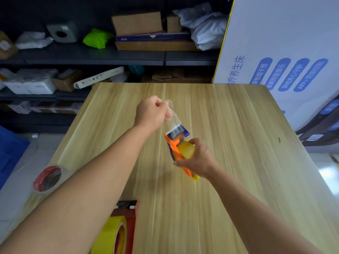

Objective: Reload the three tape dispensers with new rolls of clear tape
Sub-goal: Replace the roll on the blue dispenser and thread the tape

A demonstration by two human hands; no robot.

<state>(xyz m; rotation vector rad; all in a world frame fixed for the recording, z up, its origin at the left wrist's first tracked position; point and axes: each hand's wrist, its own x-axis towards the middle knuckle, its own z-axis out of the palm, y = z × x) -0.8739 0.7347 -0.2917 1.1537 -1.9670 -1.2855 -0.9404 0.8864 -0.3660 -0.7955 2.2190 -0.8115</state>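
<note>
Item: orange-and-purple tape dispenser (177, 143), held above the middle of the tabletop (238, 125), loaded with a yellowish roll of clear tape (186, 152).
Right hand (197, 160): grip curled round the dispenser's handle and roll.
Left hand (153, 113): grip pinching the free tape strip (173, 117), drawn taut from the dispenser's front roller toward the far edge.
Also present: red dispenser with roll (121, 230) at the near edge; a spare clear roll with red core (48, 178) at the left edge.

Risks, as judged:
- Strip may fold and stick to itself or the fingers if tension slackens.
- A skewed pull could run the tape off the roller, so it misses the cutter.
- Serrated blade near the fingers; a slip could nick them.
- The spare roll sits close to the left edge and could be knocked off by the forearm.
</note>
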